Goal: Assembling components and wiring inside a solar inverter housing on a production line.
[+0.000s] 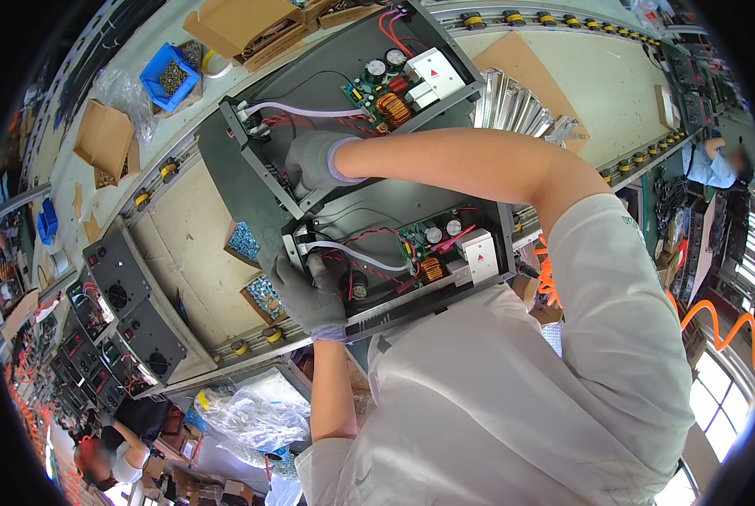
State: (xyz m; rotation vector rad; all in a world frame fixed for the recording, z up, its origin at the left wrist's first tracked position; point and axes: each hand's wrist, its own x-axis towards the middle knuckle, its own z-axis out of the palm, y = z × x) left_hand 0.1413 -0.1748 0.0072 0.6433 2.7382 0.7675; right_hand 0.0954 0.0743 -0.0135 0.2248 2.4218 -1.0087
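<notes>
Two open dark metal chassis lie side by side on the bench: a far chassis [310, 94] and a near chassis [369, 202]. Each has a green circuit board, a copper coil, round capacitors, a white block and a pale sleeved cable with red wires. My left hand [308, 295], in a grey glove, grips the left end wall of the near chassis, fingers on both sides of it by the pale cable's end. My gloved right hand [317, 162] reaches across into the left end of the far chassis; its fingertips are hidden by the hand and the frame.
Blue-and-silver small parts fill two cardboard boxes [265, 295] left of the near chassis. A blue bin of screws [168, 78] and open cartons stand far left. Metal strips [512, 105] lie on cardboard at right. Roller rails edge the bench. Finished-looking dark cases [120, 278] stand left.
</notes>
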